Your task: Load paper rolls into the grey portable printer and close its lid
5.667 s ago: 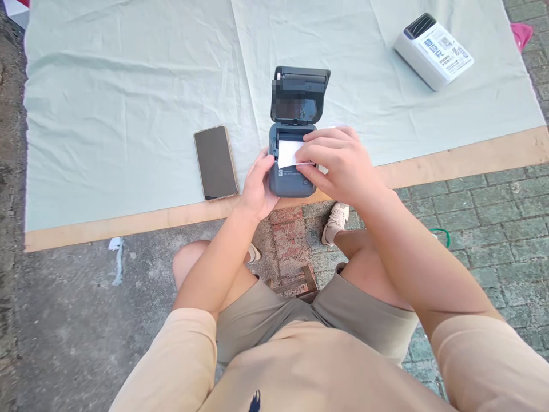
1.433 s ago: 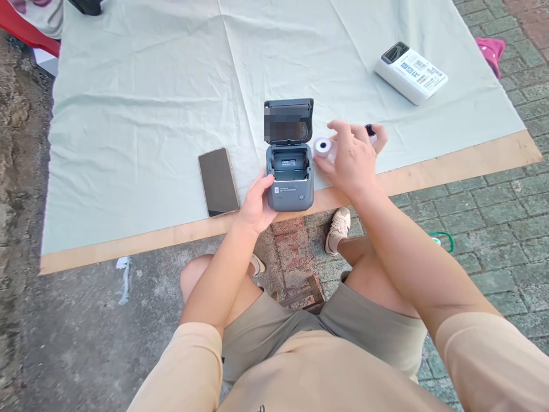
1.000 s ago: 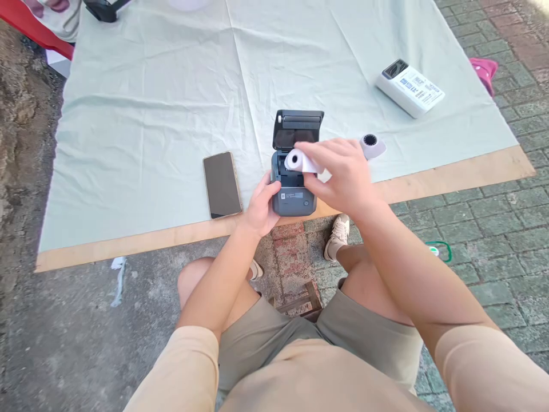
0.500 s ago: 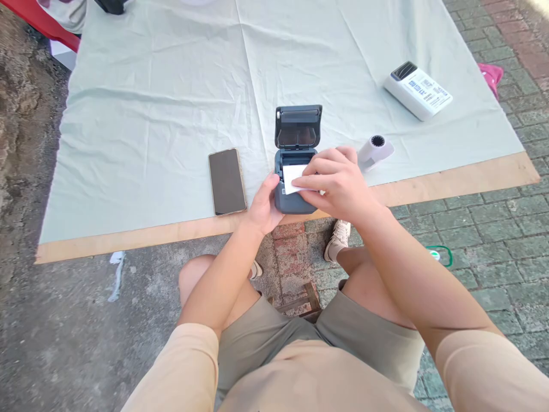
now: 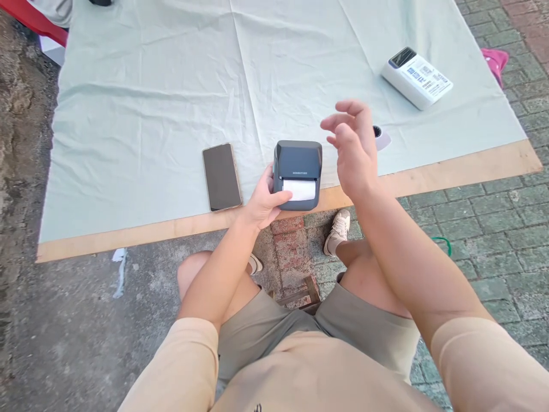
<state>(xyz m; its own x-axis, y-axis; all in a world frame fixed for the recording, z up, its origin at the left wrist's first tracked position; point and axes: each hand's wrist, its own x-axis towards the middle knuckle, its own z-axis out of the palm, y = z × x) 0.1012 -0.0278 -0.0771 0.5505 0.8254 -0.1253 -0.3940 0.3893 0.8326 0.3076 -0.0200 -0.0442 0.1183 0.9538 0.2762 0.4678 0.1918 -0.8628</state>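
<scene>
A small dark label printer point(image 5: 299, 160) sits at the table's front edge with its lid closed. White paper point(image 5: 302, 190) sticks out of the slot across its front. My left hand point(image 5: 262, 200) grips the printer's left side, its thumb lying on the paper. Off to the right, my right hand point(image 5: 354, 146) is raised above the table, empty, with its fingers bent and apart. Behind that hand, a white rounded object point(image 5: 383, 140) with a dark round end is partly hidden. To the left of the printer lies a phone point(image 5: 222, 177), its screen dark.
A pale cloth point(image 5: 150, 114) covers the table, with a bare wooden strip point(image 5: 450, 174) along the front edge. A white box-shaped device point(image 5: 418, 79) with a printed label lies at the right. Something pink point(image 5: 495, 64) shows beyond the right edge, and a red object point(image 5: 36, 24) at the far left.
The printer's lid has swung from open to closed. My right hand has let go of the paper and moved up and right, while my left hand still holds the printer.
</scene>
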